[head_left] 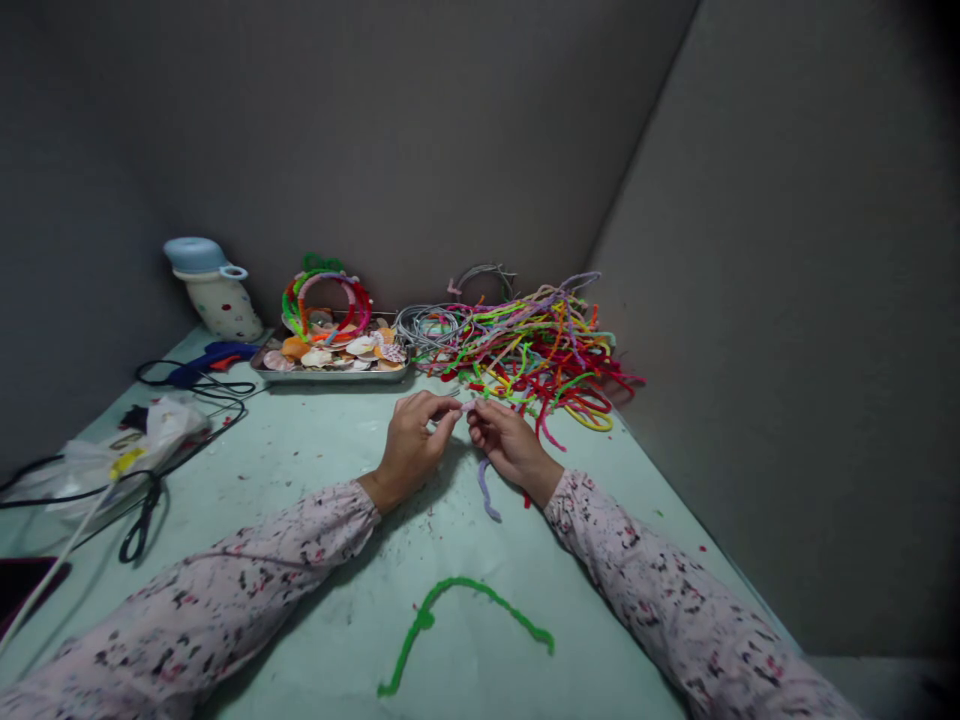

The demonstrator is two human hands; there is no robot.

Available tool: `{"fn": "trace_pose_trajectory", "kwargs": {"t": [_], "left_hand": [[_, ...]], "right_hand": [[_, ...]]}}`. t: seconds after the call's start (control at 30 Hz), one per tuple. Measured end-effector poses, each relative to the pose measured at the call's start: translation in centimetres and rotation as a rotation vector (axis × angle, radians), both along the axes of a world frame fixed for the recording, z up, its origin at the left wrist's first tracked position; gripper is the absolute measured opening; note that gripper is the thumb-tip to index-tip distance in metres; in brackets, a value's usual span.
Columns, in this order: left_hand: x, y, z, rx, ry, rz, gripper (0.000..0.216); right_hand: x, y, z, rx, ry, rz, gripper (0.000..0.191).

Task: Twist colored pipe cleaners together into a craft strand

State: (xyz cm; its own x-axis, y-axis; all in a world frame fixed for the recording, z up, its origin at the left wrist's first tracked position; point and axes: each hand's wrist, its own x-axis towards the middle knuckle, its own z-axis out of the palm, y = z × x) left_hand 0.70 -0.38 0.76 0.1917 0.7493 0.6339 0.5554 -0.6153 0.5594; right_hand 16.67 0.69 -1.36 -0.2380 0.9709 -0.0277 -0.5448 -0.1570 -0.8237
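My left hand (416,437) and my right hand (511,445) meet over the middle of the table, fingertips pinched close together. Between them is a short bit of pale lilac pipe cleaner, gripped from both sides. A purple length of pipe cleaner (487,492) hangs down below my right hand; whether it is the same piece is hidden by the fingers. Nearer to me lies a bent green pipe cleaner (465,583), with a small knob on its left part.
Behind my hands spreads a heap of coloured pipe cleaners (540,340) beside coiled grey wire (431,328). A metal tray (330,376) holds shells and wrapped rings (330,300). Leftward are a bottle (214,290), black cable (240,405) and a plastic bag (150,440). Grey partitions (420,130) enclose the table.
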Motion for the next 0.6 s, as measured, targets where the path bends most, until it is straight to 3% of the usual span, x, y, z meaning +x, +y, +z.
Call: {"fn": "trace_pose_trajectory", "kwargs": {"t": [0.6], "left_hand": [[-0.05, 0.01, 0.0, -0.018, 0.026, 0.0, 0.014]], "right_hand": [[0.02, -0.06, 0.09, -0.024, 0.001, -0.006, 0.02]]}}
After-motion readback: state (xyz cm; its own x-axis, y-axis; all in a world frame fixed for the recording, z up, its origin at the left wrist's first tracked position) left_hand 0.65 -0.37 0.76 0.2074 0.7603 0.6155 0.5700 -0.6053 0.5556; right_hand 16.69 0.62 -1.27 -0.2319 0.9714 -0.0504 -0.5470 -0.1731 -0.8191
